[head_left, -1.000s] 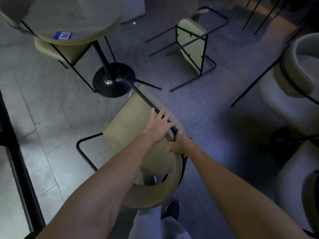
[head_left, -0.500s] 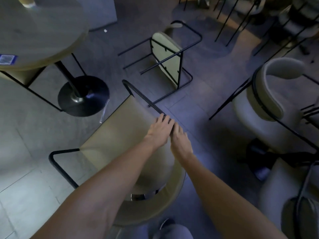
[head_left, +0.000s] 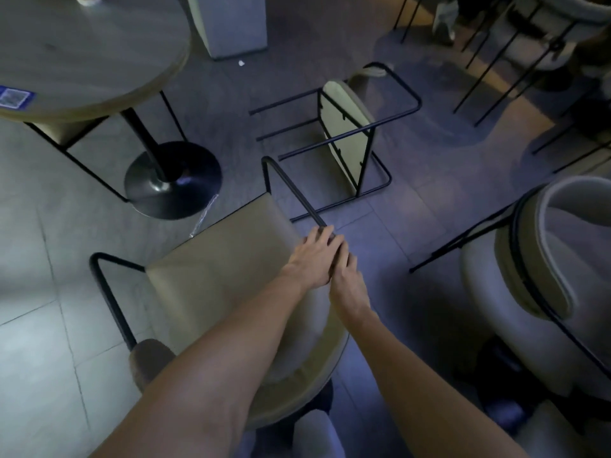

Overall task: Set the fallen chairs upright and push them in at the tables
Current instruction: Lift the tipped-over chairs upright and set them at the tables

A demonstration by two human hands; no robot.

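A beige chair [head_left: 228, 259] with a black tube frame stands right below me, its seat facing up. My left hand [head_left: 314, 256] and my right hand [head_left: 347, 276] both grip its black right arm rail, side by side. A second beige chair [head_left: 347, 133] lies tipped on its side on the dark floor just beyond, legs pointing left. The round wooden table [head_left: 82, 54] on a black pedestal base [head_left: 172, 180] is at the upper left.
Another chair [head_left: 62, 133] is tucked under the round table. A rounded beige armchair [head_left: 545, 259] stands close on the right. More chairs with thin black legs [head_left: 496, 54] fill the top right. A pale cabinet [head_left: 231, 24] stands at the back.
The beige chair has come up from leaning to level. Both hands slid along the arm rail and now grip it side by side. The view swung right, so the table shifted left.
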